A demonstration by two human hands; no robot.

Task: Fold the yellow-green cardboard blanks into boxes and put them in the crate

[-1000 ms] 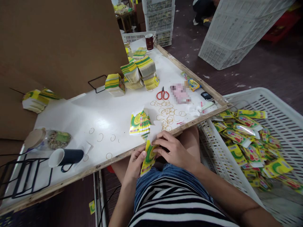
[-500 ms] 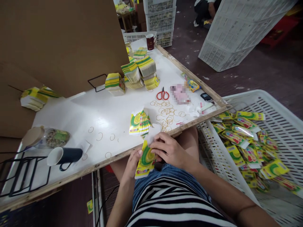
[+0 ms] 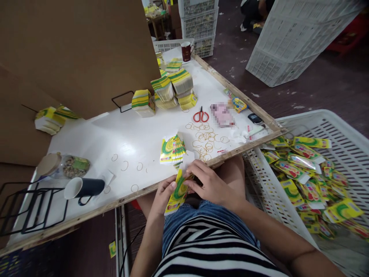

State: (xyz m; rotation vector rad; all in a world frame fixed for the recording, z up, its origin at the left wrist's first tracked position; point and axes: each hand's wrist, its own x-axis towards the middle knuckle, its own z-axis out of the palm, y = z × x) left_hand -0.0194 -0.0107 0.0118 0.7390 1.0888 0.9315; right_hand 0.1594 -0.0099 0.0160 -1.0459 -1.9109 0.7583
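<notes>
Yellow and green printing covers the slim packet (image 3: 179,194) held in front of the person's lap, at the near edge of the white surface (image 3: 103,134). It tilts, its pale upper end towards the surface and its lower end over the denim shorts (image 3: 180,223). The left hand (image 3: 162,195) has its fingers closed on the left side of the packet, thumb flat against the printed face. The right hand (image 3: 206,181) has bent fingers at the packet's upper right edge, thumb and forefinger slightly apart and touching it; whether they pinch anything, I cannot tell.

Just beyond the hands lies a fanned pile of matching packets (image 3: 170,149). To its right are scattered tan rubber bands (image 3: 206,141), with red-handled scissors (image 3: 201,115) behind them. Further right sit a blurred pink item (image 3: 222,114), a small black device (image 3: 255,118) and a blue-and-yellow packet (image 3: 240,104). Thick yellow-and-green bundles (image 3: 181,81) are heaped near the cardboard panel (image 3: 86,46), with a dark red mug (image 3: 186,51) at the far end.

On the left, 1 dark blue mug (image 3: 93,186) lies on its side near a clear container (image 3: 75,167) and a black wire rack (image 3: 36,209). Right of the person, a white plastic crate (image 3: 350,150) holds many loose, glossy yellow packets (image 3: 302,169).
</notes>
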